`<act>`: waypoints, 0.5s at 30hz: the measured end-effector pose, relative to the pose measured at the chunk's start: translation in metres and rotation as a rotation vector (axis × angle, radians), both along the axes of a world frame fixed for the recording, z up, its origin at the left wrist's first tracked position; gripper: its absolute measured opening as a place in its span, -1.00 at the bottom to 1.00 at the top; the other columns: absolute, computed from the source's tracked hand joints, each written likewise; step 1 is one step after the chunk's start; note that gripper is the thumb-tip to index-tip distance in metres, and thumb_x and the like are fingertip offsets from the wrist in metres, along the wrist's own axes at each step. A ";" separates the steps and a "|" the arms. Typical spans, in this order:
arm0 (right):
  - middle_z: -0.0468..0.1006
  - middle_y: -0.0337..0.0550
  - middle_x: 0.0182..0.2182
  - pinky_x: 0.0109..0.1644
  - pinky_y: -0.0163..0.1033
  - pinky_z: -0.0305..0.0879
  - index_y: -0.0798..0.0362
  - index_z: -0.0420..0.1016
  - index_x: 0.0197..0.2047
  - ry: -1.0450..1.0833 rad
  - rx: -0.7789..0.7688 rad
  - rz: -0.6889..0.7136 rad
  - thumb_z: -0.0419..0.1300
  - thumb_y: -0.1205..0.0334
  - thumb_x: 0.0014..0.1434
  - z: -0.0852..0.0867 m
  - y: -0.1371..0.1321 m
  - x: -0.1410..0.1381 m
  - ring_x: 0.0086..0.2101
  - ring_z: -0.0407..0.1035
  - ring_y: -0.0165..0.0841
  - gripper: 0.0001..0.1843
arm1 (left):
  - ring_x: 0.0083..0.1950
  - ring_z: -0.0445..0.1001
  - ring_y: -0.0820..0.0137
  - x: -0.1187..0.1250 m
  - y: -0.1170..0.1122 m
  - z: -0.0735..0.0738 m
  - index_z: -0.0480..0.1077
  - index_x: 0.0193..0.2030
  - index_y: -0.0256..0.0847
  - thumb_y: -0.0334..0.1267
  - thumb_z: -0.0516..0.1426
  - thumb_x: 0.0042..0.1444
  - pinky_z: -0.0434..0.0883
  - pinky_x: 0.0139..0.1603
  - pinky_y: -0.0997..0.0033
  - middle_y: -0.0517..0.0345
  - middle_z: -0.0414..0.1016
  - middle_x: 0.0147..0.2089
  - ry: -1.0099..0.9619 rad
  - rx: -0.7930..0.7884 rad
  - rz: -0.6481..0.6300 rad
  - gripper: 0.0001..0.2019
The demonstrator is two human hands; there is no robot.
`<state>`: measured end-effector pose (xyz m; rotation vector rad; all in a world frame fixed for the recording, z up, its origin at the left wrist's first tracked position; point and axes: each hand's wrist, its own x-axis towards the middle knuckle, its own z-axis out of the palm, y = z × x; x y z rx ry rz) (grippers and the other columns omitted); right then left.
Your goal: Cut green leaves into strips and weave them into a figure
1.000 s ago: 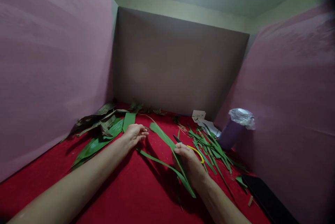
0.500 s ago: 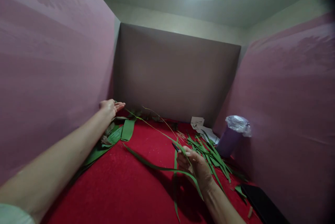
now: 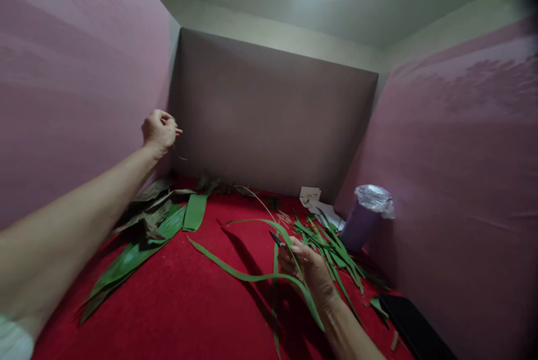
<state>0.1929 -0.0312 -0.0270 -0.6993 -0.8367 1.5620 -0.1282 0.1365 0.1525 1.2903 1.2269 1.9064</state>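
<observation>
I have the long, narrow green leaf strips (image 3: 252,278) arching above the red cloth (image 3: 168,309), my right hand (image 3: 309,270) curled snugly around them and a dark pointed blade (image 3: 274,237). Near the pink patterned wall (image 3: 84,96), my left hand (image 3: 159,131) is raised, fingers bent; I cannot tell whether they pinch anything.

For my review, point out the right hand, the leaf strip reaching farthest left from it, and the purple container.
Right hand (image 3: 316,275): head view, middle of the hand.
Leaf strip (image 3: 254,278): head view, midway along its curve.
Purple container (image 3: 358,228): head view, its side, below the clear plastic.
</observation>
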 end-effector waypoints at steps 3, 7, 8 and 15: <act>0.35 -0.29 -0.53 -0.55 -0.40 0.06 0.04 0.33 -0.45 0.000 -0.016 -0.011 0.18 0.27 -0.11 0.001 -0.004 -0.003 -0.59 0.16 -0.48 -0.89 | -0.09 0.40 0.35 0.022 0.004 -0.009 0.22 0.06 -0.25 -0.24 0.03 0.19 0.42 -0.17 0.27 0.11 0.37 -0.02 0.095 -0.045 -0.108 -0.69; 0.42 -0.25 -0.49 -0.51 -0.40 0.13 0.06 0.38 -0.38 -0.009 -0.005 -0.019 0.20 0.29 -0.09 0.003 -0.007 -0.006 -0.56 0.21 -0.47 -0.87 | -0.09 0.42 0.25 0.044 -0.006 -0.041 0.30 0.01 -0.26 -0.21 0.08 0.15 0.42 -0.14 0.15 0.03 0.38 0.00 0.241 -0.229 -0.334 -0.70; 0.43 -0.24 -0.48 -0.50 -0.40 0.14 0.06 0.40 -0.37 -0.021 0.011 -0.024 0.21 0.29 -0.09 0.003 -0.007 -0.007 -0.55 0.22 -0.47 -0.86 | -0.14 0.44 0.30 0.050 -0.014 -0.051 0.33 -0.04 -0.28 -0.22 0.08 0.15 0.43 -0.18 0.19 0.04 0.41 -0.05 0.264 -0.264 -0.378 -0.73; 0.35 -0.36 -0.59 -0.61 -0.45 0.10 0.05 0.37 -0.41 -0.128 0.066 -0.010 0.26 0.19 -0.04 -0.004 -0.006 -0.016 -0.64 0.19 -0.53 -0.84 | -0.44 0.46 0.35 0.111 -0.118 -0.135 0.50 -0.37 -0.38 0.14 0.10 -0.03 0.33 -0.46 0.44 -0.06 0.55 -0.40 0.208 -0.523 -0.932 -0.49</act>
